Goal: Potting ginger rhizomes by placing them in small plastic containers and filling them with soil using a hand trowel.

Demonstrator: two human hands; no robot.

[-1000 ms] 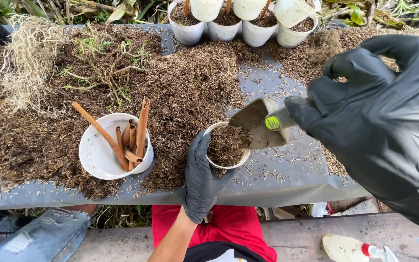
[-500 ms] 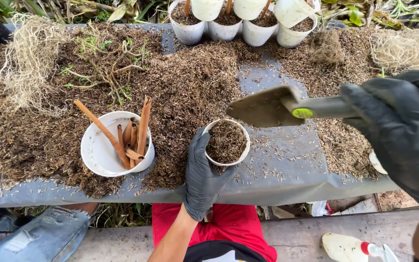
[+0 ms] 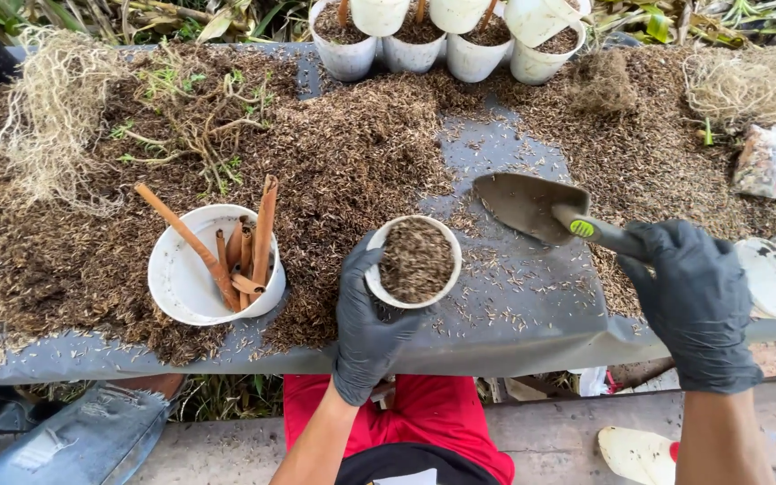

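Left hand [image 3: 365, 323] fingers wrapped round small white pot [image 3: 413, 261], frame centre, filled near brim with brown husk. Right hand [image 3: 695, 304] fist closed on trowel [image 3: 532, 205], blade empty. Filling looks nearly complete.

A filled pot [image 3: 416, 260] is held near the front edge of the surface [image 3: 532, 314] by the left hand [image 3: 365, 328]. Just to its right a trowel [image 3: 541, 211] is gripped by the right hand [image 3: 698, 305] — its blade is kept apart from the pot. To the left a bowl [image 3: 181, 278] is set, with sticks [image 3: 249, 251] propped in it. Loose mulch [image 3: 343, 153] is spread behind them, and a row of pots [image 3: 446, 36] is lined up along the far edge — dry roots [image 3: 51, 108] are heaped at far left.
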